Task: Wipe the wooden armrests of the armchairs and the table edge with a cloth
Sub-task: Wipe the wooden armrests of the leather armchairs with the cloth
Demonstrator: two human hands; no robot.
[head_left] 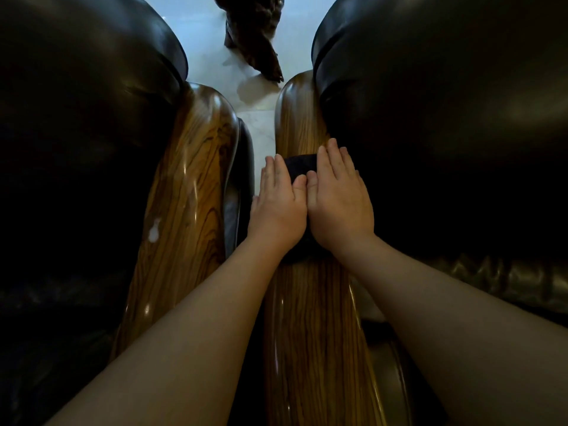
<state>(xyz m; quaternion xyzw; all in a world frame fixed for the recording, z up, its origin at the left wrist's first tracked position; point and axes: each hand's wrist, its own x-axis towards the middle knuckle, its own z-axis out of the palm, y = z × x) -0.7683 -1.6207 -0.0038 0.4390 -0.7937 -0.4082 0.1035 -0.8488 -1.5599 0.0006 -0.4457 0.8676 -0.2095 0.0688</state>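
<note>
A dark cloth [300,166] lies across the glossy wooden armrest [310,327] of the right-hand armchair, about halfway along it. My left hand [278,204] and my right hand [336,198] lie side by side on the cloth with straight fingers, pressing it flat onto the wood, thumbs touching. Most of the cloth is hidden under my palms. A second wooden armrest [184,204], belonging to the left armchair, runs parallel a short gap away and carries a small pale spot on its left side.
Black leather cushions flank both armrests, one at the left [76,149] and one at the right [445,133]. Pale tiled floor [261,118] shows in the narrow gap between the chairs. A dark carved wooden piece [258,35] stands on the floor ahead.
</note>
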